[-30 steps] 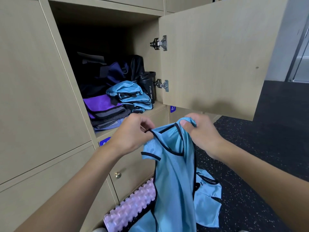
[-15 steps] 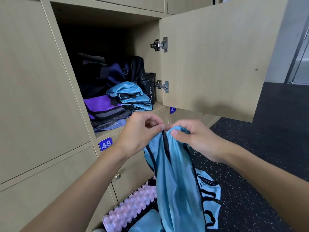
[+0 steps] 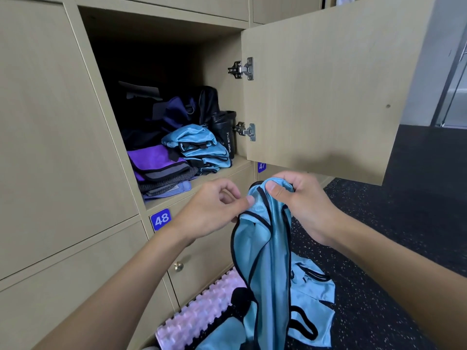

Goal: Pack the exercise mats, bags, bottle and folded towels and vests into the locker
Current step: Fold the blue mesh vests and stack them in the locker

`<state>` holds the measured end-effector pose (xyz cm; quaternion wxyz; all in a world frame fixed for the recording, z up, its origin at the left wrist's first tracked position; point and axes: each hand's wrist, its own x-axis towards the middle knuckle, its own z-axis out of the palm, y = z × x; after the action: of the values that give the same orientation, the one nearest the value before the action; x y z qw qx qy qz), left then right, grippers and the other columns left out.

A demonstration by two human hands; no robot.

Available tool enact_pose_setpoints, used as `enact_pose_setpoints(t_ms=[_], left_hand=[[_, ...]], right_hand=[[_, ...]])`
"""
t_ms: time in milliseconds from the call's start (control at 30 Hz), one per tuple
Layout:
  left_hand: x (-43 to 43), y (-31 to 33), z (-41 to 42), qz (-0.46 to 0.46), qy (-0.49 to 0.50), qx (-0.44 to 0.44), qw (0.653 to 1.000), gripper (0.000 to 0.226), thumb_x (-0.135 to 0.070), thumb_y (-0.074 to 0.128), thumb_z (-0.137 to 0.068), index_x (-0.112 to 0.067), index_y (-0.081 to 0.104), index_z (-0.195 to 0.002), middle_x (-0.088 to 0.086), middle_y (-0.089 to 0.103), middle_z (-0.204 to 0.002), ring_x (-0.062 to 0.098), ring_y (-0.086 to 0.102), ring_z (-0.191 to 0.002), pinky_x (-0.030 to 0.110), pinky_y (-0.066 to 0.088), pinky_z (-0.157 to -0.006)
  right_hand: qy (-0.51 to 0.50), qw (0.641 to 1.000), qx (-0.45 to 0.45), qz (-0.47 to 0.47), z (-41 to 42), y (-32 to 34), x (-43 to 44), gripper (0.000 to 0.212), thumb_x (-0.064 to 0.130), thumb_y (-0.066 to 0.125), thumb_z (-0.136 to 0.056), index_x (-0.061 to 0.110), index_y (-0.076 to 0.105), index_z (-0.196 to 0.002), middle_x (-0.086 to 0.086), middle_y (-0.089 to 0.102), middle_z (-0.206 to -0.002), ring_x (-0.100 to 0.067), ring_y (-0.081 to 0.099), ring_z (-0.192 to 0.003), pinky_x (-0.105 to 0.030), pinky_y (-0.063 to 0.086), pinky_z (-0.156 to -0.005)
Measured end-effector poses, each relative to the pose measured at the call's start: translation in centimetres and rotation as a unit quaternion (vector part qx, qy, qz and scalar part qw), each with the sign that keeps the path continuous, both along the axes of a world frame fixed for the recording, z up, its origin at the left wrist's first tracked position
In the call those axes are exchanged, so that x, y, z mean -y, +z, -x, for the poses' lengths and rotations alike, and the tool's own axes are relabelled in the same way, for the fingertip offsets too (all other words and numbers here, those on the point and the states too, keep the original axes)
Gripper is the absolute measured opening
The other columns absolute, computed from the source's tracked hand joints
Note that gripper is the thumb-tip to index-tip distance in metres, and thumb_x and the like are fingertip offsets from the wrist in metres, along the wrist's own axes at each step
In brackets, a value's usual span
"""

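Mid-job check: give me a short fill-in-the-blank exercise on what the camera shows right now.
The left hand and right hand hold a ___ vest.
The black bottle stands in the locker, to the ___ of the folded vests.
The number plate below the locker's shelf reads ___.
Missing words: blue, right, 48.

Free room above vests (image 3: 199,145), bottle (image 3: 225,131) in locker (image 3: 219,59).

Both bare forearms are held out forward, hands kept pretty much side by side. The left hand (image 3: 214,210) is curled, its thumb pressed to the edge of the vest (image 3: 267,251). The right hand (image 3: 303,200) is bunched round the vest's top, thumb laid over the front.
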<state>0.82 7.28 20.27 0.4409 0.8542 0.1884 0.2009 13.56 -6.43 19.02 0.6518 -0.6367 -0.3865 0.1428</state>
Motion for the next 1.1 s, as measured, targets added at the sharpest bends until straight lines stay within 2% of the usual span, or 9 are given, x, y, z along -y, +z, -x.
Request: enact_pose_setpoints(t_ms=[100,167,300,467,667,767,867,967,1100], left_hand=[[0.8,-0.2,0.0,-0.001,-0.067,0.001,0.998,0.014,-0.015,0.077,-0.084,-0.013,0.065,-0.091,0.002,0.069,-0.087,0.006,0.062,-0.066,0.015,0.048,-0.059],[0.7,-0.6,-0.1,-0.026,-0.089,-0.006,0.996,0.017,-0.008,0.079,-0.081,-0.018,0.066,-0.087,-0.001,0.068,-0.091,0.016,0.062,-0.071,0.023,0.051,-0.065],[0.4,-1.1,-0.2,-0.022,-0.089,0.003,0.996,0.020,0.002,0.076,-0.081,-0.014,0.065,-0.082,0.005,0.066,-0.075,0.017,0.058,-0.059,0.029,0.050,-0.060],[0.2,-0.2,0.0,-0.046,-0.051,0.036,0.997,0.024,0.006,0.074,-0.081,-0.017,0.068,-0.081,-0.019,0.064,-0.060,-0.003,0.057,-0.058,0.011,0.047,-0.062],[-0.4,0.0,0.4,-0.138,-0.013,0.068,0.988,0.023,0.003,0.071,-0.084,-0.020,0.071,-0.080,-0.005,0.071,-0.078,0.008,0.068,-0.070,0.022,0.057,-0.075],[-0.4,-0.1,0.3,-0.205,-0.008,0.089,0.975,0.021,0.002,0.069,-0.084,-0.019,0.071,-0.084,-0.002,0.071,-0.081,0.015,0.067,-0.074,0.034,0.055,-0.078],[-0.6,-0.2,0.0,-0.264,-0.014,0.133,0.955,0.016,0.001,0.068,-0.085,-0.013,0.074,-0.088,-0.002,0.068,-0.083,0.017,0.063,-0.079,0.039,0.052,-0.076],[-0.7,-0.4,-0.1,-0.296,-0.003,0.175,0.939,0.012,0.002,0.064,-0.089,-0.008,0.072,-0.091,-0.001,0.067,-0.084,0.015,0.064,-0.079,0.037,0.053,-0.075],[-0.2,-0.4,0.2,-0.248,0.007,0.150,0.957,0.015,0.001,0.055,-0.095,-0.012,0.061,-0.094,0.008,0.068,-0.079,0.008,0.065,-0.067,0.023,0.052,-0.066]], right_hand=[[-0.001,1.000,-0.003,-0.003,0.1,-0.1,-0.2,0.013,0.012,0.060,-0.095,0.006,0.069,-0.089,-0.011,0.067,-0.082,-0.018,0.059,-0.075,-0.038,0.050,-0.078],[-0.005,1.000,0.002,0.001,0.3,0.0,-0.4,0.013,0.012,0.061,-0.095,0.010,0.069,-0.084,-0.007,0.065,-0.078,-0.015,0.056,-0.072,-0.034,0.048,-0.075],[-0.024,0.999,0.017,0.014,0.3,0.0,-0.3,0.011,0.011,0.064,-0.093,0.007,0.067,-0.084,-0.007,0.063,-0.076,-0.015,0.054,-0.069,-0.032,0.046,-0.071],[-0.076,0.997,0.028,0.017,-0.2,0.0,-0.1,0.011,0.013,0.064,-0.093,0.010,0.067,-0.083,-0.003,0.064,-0.073,-0.010,0.055,-0.065,-0.027,0.048,-0.065],[-0.124,0.992,0.028,0.008,-0.8,-0.2,0.2,0.020,0.012,0.063,-0.094,0.018,0.065,-0.074,0.007,0.061,-0.068,0.005,0.051,-0.053,-0.010,0.043,-0.054],[-0.149,0.988,0.027,0.004,-0.8,-0.2,0.0,0.023,0.014,0.063,-0.094,0.022,0.063,-0.072,0.009,0.060,-0.067,0.003,0.051,-0.056,-0.014,0.042,-0.058],[-0.175,0.984,0.025,0.000,-0.8,-0.1,-0.3,0.023,0.015,0.063,-0.094,0.023,0.062,-0.072,0.011,0.059,-0.067,0.002,0.051,-0.057,-0.015,0.041,-0.059],[-0.190,0.982,0.009,-0.006,-0.9,0.1,-0.3,0.023,0.016,0.062,-0.094,0.022,0.062,-0.071,0.010,0.055,-0.066,-0.003,0.047,-0.058,-0.018,0.039,-0.058],[-0.196,0.981,-0.006,-0.004,-1.0,0.2,-0.2,0.023,0.017,0.062,-0.094,0.018,0.061,-0.071,0.008,0.050,-0.063,-0.005,0.042,-0.055,-0.018,0.036,-0.054]])
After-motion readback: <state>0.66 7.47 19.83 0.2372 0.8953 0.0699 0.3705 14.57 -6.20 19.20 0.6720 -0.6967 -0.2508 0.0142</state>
